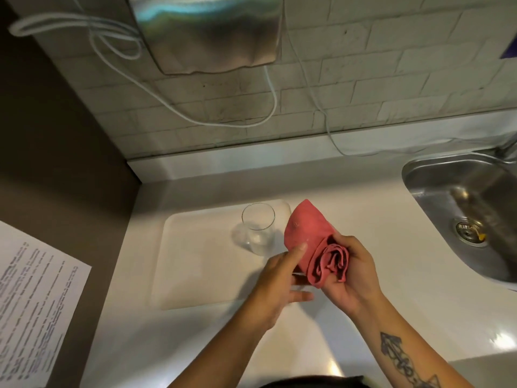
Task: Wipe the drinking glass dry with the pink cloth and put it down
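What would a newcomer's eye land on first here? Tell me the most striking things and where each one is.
The pink cloth stands out first, bunched up in the right hand above the white counter, with the left hand touching its edge. Just left of it, an empty drinking glass stands upright on a pale tray. At the far right sits a steel sink.
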Demonstrator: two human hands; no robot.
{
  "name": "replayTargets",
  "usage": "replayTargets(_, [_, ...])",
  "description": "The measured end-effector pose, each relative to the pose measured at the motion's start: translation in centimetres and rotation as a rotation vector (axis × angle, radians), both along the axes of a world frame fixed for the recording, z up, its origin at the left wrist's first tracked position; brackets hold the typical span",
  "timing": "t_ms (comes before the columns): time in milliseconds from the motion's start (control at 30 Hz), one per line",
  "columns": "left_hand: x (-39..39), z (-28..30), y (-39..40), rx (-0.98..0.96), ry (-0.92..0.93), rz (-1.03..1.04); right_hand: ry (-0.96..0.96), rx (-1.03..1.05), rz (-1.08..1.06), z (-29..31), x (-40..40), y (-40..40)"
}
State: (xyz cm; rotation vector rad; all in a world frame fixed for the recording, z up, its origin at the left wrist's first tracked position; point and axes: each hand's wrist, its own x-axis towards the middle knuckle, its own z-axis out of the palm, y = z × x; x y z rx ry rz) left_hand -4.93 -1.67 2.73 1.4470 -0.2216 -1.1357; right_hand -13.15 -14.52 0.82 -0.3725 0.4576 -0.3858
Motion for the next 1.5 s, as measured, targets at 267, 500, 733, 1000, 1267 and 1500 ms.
replayTargets(267, [-0.5, -0.5, -2.1, -0.137, -0.227, 0.248, 0.186, -0.609, 0.038, 0.8, -2.1, -1.3])
replayTargets(500, [-0.7, -1.1, -2.7, -0.076, -0.489, 0.088, 0.371, -1.054, 0.038, -0.3, -4.9, -3.1])
replayTargets(733, [0.2, -2.5, -5.9, -0.014, -0.538, -0.006, 0.359, -1.252, 0.265, -1.2, -4.6, -6.7])
replayTargets(1000, [2.2, -4.5, -11.4, 0.432, -0.676, -0.117, 0.640, -1.465, 0.689, -4.1, -0.4, -11.7])
replayTargets(1267, [1.6, -5.6, -11.9, 0.643, -0.998, -0.224, 0.871, -1.728, 0.712, -5.2, 1.0, -10.5])
replayTargets(1500, [2.0, -5.7, -10.7, 0.485, -1.150, -0.195, 1.091, -1.849, 0.522, -3.0, 1.5, -7.6])
